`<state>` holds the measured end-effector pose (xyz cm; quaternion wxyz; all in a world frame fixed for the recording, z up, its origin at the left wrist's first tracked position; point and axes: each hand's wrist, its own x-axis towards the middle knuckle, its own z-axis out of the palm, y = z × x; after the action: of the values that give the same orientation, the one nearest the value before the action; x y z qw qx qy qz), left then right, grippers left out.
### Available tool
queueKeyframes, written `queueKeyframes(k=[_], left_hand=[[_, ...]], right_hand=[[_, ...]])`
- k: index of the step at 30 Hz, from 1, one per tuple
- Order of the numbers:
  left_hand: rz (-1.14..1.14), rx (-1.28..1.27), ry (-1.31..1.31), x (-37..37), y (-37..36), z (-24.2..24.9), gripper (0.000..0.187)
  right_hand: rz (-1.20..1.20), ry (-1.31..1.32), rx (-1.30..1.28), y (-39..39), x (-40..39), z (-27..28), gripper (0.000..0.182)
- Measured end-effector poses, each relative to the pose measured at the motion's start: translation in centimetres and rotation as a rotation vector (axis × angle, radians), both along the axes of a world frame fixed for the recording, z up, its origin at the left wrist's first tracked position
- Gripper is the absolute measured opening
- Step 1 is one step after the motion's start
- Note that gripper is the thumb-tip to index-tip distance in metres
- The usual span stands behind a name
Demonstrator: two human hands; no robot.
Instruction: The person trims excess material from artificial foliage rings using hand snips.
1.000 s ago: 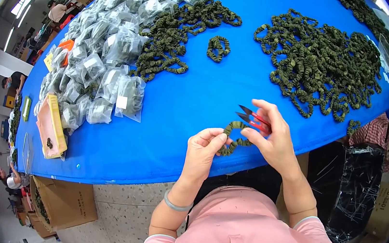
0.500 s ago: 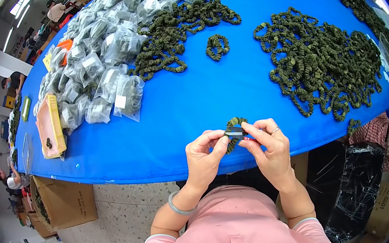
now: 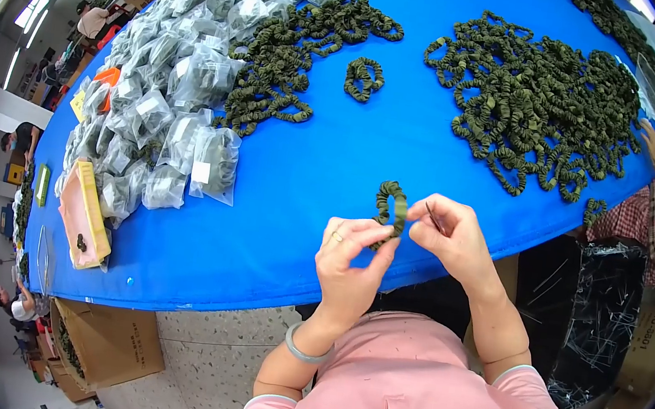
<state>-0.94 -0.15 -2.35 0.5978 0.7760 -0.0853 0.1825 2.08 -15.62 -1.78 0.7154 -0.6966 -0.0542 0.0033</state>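
A dark green scrunchie stands upright in front of me, pinched at its lower edge by the thumb and fingers of my left hand. Just to its right, my right hand is closed on thread snips; only a thin dark part shows between the fingers, the rest being covered. The right fingertips are close beside the scrunchie's edge. Both hands are above the near edge of the blue table. A single scrunchie lies farther out on the cloth.
Loose green scrunchies form a big heap at right and a smaller pile at left. Filled clear bags cover the left side, near a yellow-edged tray. Another person's hand reaches in at far right. Below stands a cardboard box.
The snips have come away from the scrunchie and turned in my right hand. My left hand has tilted the scrunchie up, its ring opening to view. The other person's hand has reached toward the heap.
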Motion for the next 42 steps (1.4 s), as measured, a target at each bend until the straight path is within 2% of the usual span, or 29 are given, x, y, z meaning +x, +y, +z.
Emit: queueKeyframes(k=[2,3,7,12,13,14,15,17,18,22,24,25,27,29,30,32,33,37,38,42], left_hand=[[0.043,0.285,-0.257,0.1,-0.4,0.3,0.025],[0.041,0.283,-0.258,0.0,-0.4,0.3,0.025],[0.088,0.176,-0.044,-0.4,-0.5,0.1,0.027],[0.043,0.089,0.036,-0.3,-0.3,0.0,0.026],[0.043,0.089,0.033,-0.2,-0.1,0.0,0.026],[0.081,0.258,-0.004,0.1,0.3,-0.1,0.026],[0.117,0.426,-0.043,0.5,0.8,-0.3,0.026],[0.194,0.759,-0.123,1.3,1.5,-0.3,0.025],[0.188,0.758,-0.130,1.5,1.6,-0.2,0.025],[-0.059,0.633,-0.225,3.8,0.9,0.5,0.025],[-0.245,0.584,-0.310,5.2,-0.8,-0.2,0.027],[-0.248,0.586,-0.325,6.3,-1.2,-0.6,0.027],[-0.184,0.343,-0.218,9.1,-1.8,-1.5,0.032],[0.007,0.529,-0.273,13.5,-1.0,-2.5,0.037],[0.013,0.525,-0.285,15.5,-0.7,-3.2,0.037],[0.335,0.739,-0.315,18.9,0.0,-4.0,0.034],[0.343,0.734,-0.325,19.5,0.4,-4.0,0.034],[0.179,0.481,0.070,20.6,1.3,-4.5,0.025],[0.179,0.486,0.071,20.1,1.3,-4.2,0.025],[-0.163,-0.539,0.486,11.4,1.4,-0.3,0.017]], right_hand=[[0.176,0.158,0.098,-0.3,0.4,-0.3,0.009],[0.174,0.158,0.097,-0.4,0.5,-0.2,0.009],[0.228,0.378,0.420,0.0,0.7,0.7,0.009],[0.312,0.447,0.587,0.0,1.1,-0.4,0.011],[0.308,0.443,0.452,-0.3,1.4,-0.4,0.011],[0.300,0.435,0.319,-0.8,1.8,-0.5,0.012],[0.296,0.429,0.320,-1.8,2.4,-1.0,0.012],[-0.253,-0.554,-0.806,-3.7,3.5,-2.0,0.012],[-0.262,-0.555,-0.808,-3.7,3.4,-1.7,0.012],[-0.067,0.169,-0.129,-4.0,2.3,0.5,0.015],[0.165,0.186,-0.136,-4.3,3.0,-1.1,0.019],[0.157,0.172,-0.136,-4.8,3.4,-0.6,0.019],[-0.204,0.238,0.036,-6.1,4.7,0.4,0.023],[-0.262,0.195,0.136,-7.5,5.1,0.8,0.024],[-0.317,0.162,0.233,-8.4,5.3,1.0,0.025],[-0.418,0.089,0.433,-9.3,6.0,1.6,0.027],[-0.356,0.093,0.369,-8.9,5.7,1.6,0.030],[-0.243,0.005,0.137,-6.5,3.5,0.4,0.039],[-0.244,0.007,0.141,-6.4,3.4,0.3,0.039],[-0.106,-0.005,-0.028,-5.5,2.1,-0.6,0.036]])
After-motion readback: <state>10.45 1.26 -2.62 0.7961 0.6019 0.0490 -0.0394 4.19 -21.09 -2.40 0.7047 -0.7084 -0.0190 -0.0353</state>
